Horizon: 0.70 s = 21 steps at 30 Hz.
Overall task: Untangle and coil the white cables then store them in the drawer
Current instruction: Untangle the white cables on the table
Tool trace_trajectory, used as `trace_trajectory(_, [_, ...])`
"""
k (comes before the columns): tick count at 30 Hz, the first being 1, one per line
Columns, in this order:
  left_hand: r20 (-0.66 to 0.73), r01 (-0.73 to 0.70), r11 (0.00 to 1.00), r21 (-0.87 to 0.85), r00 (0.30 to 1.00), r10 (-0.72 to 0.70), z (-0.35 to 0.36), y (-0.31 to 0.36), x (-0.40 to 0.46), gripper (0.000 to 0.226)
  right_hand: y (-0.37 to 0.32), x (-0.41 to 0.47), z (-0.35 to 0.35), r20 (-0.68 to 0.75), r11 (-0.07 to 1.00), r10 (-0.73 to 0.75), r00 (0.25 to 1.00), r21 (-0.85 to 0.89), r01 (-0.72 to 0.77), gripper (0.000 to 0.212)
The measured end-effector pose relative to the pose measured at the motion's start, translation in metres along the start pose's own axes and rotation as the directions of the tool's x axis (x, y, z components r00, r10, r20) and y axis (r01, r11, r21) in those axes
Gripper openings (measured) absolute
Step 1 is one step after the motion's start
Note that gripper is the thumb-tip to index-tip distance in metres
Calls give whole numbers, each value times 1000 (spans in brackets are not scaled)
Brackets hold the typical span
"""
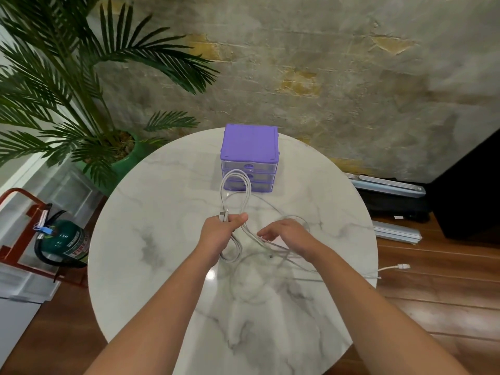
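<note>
The left hand (220, 234) gripped a coiled white cable (236, 190) before the purple drawer unit (250, 147), drawers closed, contents seemingly none. The right hand (288, 235) hovered, fingers relaxed, over tangled cables (270, 259) on the marble table (162, 212).

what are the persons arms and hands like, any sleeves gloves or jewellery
Both forearms are bare all the way to the bottom edge of the view, with no sleeves showing. The left hand and right hand wear no gloves, and no watch, bracelet or ring is visible.
</note>
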<state>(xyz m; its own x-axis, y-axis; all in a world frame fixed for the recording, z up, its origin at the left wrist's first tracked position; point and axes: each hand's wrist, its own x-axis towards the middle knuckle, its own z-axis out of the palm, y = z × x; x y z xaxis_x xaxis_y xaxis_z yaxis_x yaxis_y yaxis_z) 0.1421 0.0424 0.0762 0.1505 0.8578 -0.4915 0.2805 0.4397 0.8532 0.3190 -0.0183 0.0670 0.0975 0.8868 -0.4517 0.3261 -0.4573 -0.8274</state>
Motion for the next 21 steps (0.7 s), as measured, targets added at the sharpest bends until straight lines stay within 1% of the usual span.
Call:
trace_trajectory(1, [-15, 5, 1000, -23, 1000, -5, -1, -2, 2, 24, 9, 2, -7, -42, 988, -35, 999, -153, 28, 45])
trace_trajectory(2, [-28, 11, 999, -45, 1000, -12, -1, -3, 3, 24, 17, 4, -13, -39, 941, -62, 997, -336, 46, 58])
trace_trajectory(3, [-39, 17, 998, -67, 999, -20, -2, -5, 5, 24, 23, 4, -19, -18, 876, -51, 999, -481, 36, 67])
trace_trajectory(4, [-46, 20, 996, -92, 999, -24, -3, -7, 6, 24, 29, 4, -23, 4, 824, -33, 999, -565, 29, 69])
trace_trajectory(5, [-53, 21, 993, -116, 998, -27, -3, -10, 8, 25, 33, 2, -26, 21, 791, -9, 1000, -612, 20, 69])
trace_trajectory(7, [-59, 15, 985, -170, 998, -26, -4, -12, 11, 27, 40, -3, -28, 25, 750, 28, 999, -662, -4, 64])
trace_trajectory(8, [-57, 9, 981, -196, 998, -21, -4, -12, 12, 28, 45, -3, -28, 2, 753, 51, 999, -656, -37, 60])
trace_trajectory(9, [-54, 2, 976, -217, 998, -14, -4, -13, 14, 28, 53, -3, -27, -23, 782, 84, 996, -618, -80, 55])
trace_trajectory(11, [-58, -10, 969, -249, 998, -4, -3, -11, 15, 28, 67, -2, -24, -73, 856, 171, 983, -483, -185, 46])
trace_trajectory(13, [-67, -18, 958, -285, 998, -2, -4, -9, 16, 28, 77, -1, -23, -129, 867, 254, 958, -409, -285, 39])
trace_trajectory(14, [-69, -21, 951, -307, 998, 0, -4, -8, 16, 27, 78, -1, -22, -156, 851, 289, 945, -410, -328, 35])
trace_trajectory(16, [-60, -27, 934, -357, 998, 6, -7, -6, 17, 27, 68, -6, -19, -241, 763, 347, 907, -490, -422, 24])
trace_trajectory(17, [-49, -24, 925, -380, 999, 6, -7, -6, 17, 26, 60, -8, -17, -286, 721, 329, 900, -540, -435, 24])
trace_trajectory(18, [-37, -19, 918, -397, 999, 5, -8, -5, 16, 25, 51, -8, -15, -313, 721, 277, 908, -558, -412, 32])
trace_trajectory(19, [-24, -15, 912, -410, 1000, 6, -9, -4, 15, 24, 41, -9, -13, -299, 779, 213, 930, -523, -346, 45])
trace_trajectory(20, [-12, -12, 907, -420, 1000, 7, -9, -2, 15, 24, 31, -10, -9, -242, 884, 167, 956, -393, -254, 56])
trace_trajectory(21, [-2, -11, 903, -428, 1000, 11, -8, -1, 14, 24, 16, -13, -4, -141, 968, 116, 983, -206, -143, 62])
